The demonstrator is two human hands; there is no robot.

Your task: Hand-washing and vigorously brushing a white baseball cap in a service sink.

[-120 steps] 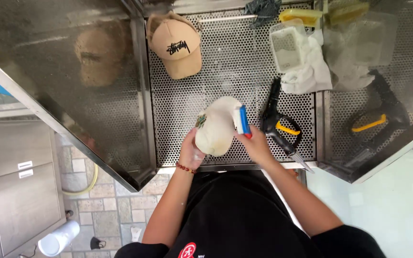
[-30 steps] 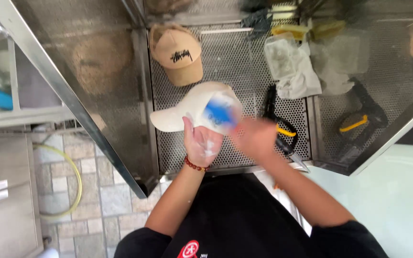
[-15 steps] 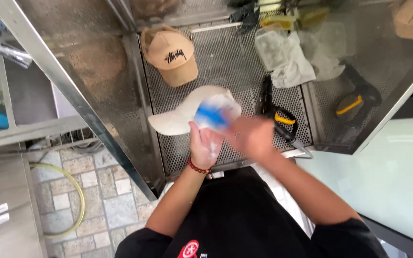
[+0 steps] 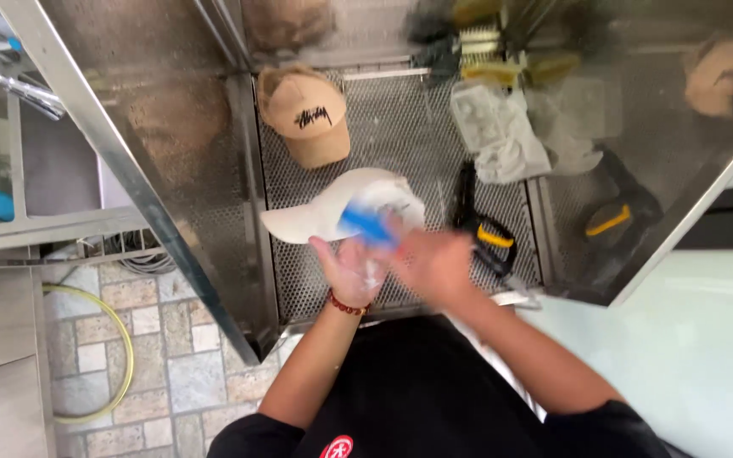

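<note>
My left hand [image 4: 348, 270] holds a white cap [image 4: 332, 203] from below, its brim pointing left, over a perforated metal sink floor [image 4: 400, 127]. My right hand [image 4: 434, 263], blurred by motion, grips a blue brush [image 4: 368, 225] and presses it on the cap's crown. A red bead bracelet [image 4: 346, 306] sits on my left wrist. A tan cap [image 4: 307, 114] with a dark mark lies further back on the mesh.
A black and yellow tool [image 4: 485, 229] lies right of the white cap. White cloths [image 4: 502, 140] and brushes [image 4: 485, 42] sit at the back. Steel sink walls [image 4: 171, 153] rise on both sides. A yellow hose [image 4: 120, 339] curls on the tiled floor at left.
The cap has been turned so its brim points left. My right hand keeps moving the blue brush across the crown. The view has shifted slightly right.
</note>
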